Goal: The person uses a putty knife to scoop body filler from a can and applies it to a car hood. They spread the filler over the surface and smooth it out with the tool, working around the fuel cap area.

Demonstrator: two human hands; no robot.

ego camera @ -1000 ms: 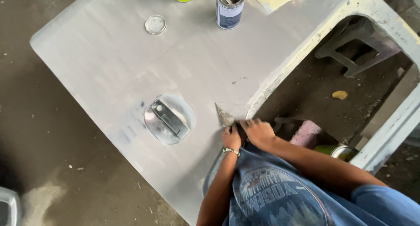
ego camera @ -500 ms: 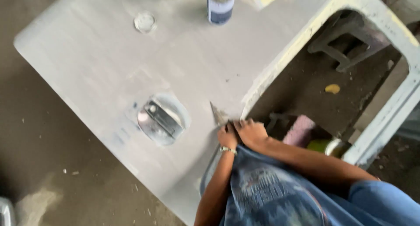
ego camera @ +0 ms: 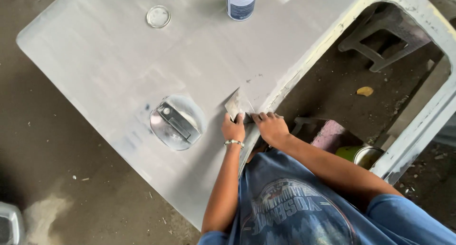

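Both your left hand (ego camera: 232,129) and right hand (ego camera: 269,126) have fingers clenched on the scraper (ego camera: 237,104), blade pressed flat against the grey panel (ego camera: 109,60) at centre frame for even pressure.

Soft, even daylight; no hard shadows. Grey panel (ego camera: 118,69) shows mild sheen. Floor (ego camera: 42,145) dimmer at lower left. Focus sharp, slight edge distortion.

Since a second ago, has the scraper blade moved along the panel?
Cannot tell: the scraper blade sits right of the recessed door handle as before; the camera shifted.
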